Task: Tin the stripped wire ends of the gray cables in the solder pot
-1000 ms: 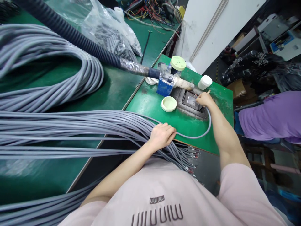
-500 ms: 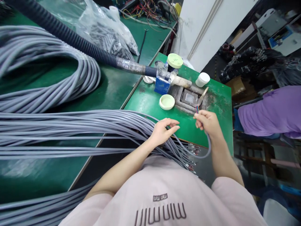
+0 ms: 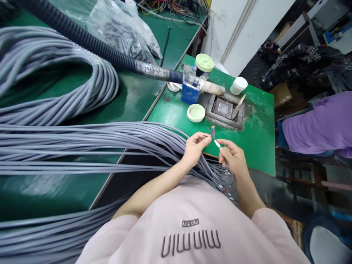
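Note:
My right hand grips a grey cable near its stripped end, where a white section shows just beyond my fingers. Several thin coloured wires fan out from that end, pointing away from me. With thumb and forefinger pinched, my left hand holds at the side of these wires, seemingly on a dark strand. Beneath my left hand runs a thick bundle of grey cables; their stripped ends hang at the bench's front edge. A shallow pale-green dish lies just beyond my hands.
Past the dish is a square metal pot set in the green bench, with a spatula across its edge. A ribbed hose ends at a blue box. Also there: a white tub, coiled cable, a person's purple sleeve.
My right hand has come back from beside the metal pot, bringing the cable end toward my left hand. The left thumb and forefinger have closed at the wires.

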Tool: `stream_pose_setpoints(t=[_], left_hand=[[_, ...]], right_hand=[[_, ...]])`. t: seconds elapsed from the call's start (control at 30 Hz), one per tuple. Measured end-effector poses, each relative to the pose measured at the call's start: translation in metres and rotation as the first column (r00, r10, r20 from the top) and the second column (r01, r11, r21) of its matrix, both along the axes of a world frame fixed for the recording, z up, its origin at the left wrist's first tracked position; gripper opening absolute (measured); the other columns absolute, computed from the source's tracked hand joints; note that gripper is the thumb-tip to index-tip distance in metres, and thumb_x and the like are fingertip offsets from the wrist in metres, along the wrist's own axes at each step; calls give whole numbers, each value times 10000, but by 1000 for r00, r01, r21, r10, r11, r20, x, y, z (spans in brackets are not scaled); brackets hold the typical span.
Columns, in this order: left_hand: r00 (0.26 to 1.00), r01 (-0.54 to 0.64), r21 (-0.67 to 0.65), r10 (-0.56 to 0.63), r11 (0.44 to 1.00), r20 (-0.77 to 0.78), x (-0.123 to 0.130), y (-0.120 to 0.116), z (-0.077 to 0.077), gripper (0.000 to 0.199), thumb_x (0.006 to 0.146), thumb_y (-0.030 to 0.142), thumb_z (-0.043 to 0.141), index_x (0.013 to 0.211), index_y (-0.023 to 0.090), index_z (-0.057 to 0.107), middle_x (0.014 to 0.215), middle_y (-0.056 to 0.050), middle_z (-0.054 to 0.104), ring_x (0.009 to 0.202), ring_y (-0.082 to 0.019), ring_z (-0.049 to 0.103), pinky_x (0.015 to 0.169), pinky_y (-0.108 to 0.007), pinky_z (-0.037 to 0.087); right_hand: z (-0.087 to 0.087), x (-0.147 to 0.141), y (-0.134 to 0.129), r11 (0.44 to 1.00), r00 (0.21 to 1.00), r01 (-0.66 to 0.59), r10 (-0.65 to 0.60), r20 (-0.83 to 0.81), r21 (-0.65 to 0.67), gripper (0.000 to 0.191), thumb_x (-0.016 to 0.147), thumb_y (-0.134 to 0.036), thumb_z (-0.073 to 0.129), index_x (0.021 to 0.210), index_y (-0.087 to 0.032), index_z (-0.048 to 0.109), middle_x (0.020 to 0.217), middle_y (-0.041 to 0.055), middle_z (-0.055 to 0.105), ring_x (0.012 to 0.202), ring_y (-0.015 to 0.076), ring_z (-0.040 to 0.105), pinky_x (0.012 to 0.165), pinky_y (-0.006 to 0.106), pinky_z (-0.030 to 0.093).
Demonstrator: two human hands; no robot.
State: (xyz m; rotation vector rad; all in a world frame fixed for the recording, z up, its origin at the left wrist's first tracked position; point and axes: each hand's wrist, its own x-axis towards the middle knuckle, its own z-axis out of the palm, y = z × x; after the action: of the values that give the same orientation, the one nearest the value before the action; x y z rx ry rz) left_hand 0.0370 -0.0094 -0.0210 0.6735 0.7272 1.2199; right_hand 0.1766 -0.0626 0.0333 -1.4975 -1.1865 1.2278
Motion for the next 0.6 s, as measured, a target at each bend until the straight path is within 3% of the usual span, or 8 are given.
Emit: stream_pose_setpoints(t=[0.13,0.2,0.27,0.37,0.43,0.5,0.6], left_hand=[[983,-89,201,119,975,-142,-4,-4,4,110,747,279,776,791,190,730,737,6,633,692,-95,548,679,-229,422],[961,-81,337,163,938,-222,-4,-8,6,78,746,256,775,777,193,742,717,0,623,682,-104,545,673,-243,422],[955,-52,380,157,923,-251,-3,-11,6,75,741,256,779,757,192,744,703,-4,617,671,-107,540,670,-251,423],[990,-26,186,51,982,-128,-1,-10,2,175,719,292,798,862,205,745,752,2,638,695,-101,556,682,-237,436],[997,72,8,-72,997,12,0,-10,0,313,702,316,811,987,216,732,833,-5,676,751,-103,593,704,-223,449],[973,205,-96,-192,974,129,1,-12,1,359,707,349,806,1026,204,727,885,-25,702,776,-111,622,717,-223,466],[922,341,-135,-302,930,243,-1,-16,7,346,743,409,772,986,166,736,830,-44,708,676,-116,623,655,-241,488]], right_hand=[[-6,-6,-11,992,990,111,-105,-93,62,322,895,-331,605,1200,-231,579,492,-102,513,358,57,368,389,191,316],[-10,-12,-14,987,981,141,-129,-147,72,329,897,-319,602,1215,-242,560,486,-109,494,360,59,352,395,194,319],[-11,-18,-17,985,974,152,-136,-183,77,341,902,-310,596,1233,-251,542,494,-107,500,367,63,358,400,197,321],[-8,-23,-19,976,963,192,-167,-210,107,354,909,-295,588,1255,-264,522,515,-103,517,381,66,368,417,202,334],[-6,-26,-20,969,961,208,-178,-214,132,373,913,-286,581,1278,-272,502,520,-102,521,388,68,375,429,205,342],[-5,-30,-22,971,964,196,-164,-210,140,393,916,-284,575,1297,-278,480,524,-100,528,392,72,387,425,205,336],[-8,-33,-24,980,973,161,-137,-187,116,403,919,-297,563,1307,-279,459,531,-100,533,385,76,396,396,197,314]])
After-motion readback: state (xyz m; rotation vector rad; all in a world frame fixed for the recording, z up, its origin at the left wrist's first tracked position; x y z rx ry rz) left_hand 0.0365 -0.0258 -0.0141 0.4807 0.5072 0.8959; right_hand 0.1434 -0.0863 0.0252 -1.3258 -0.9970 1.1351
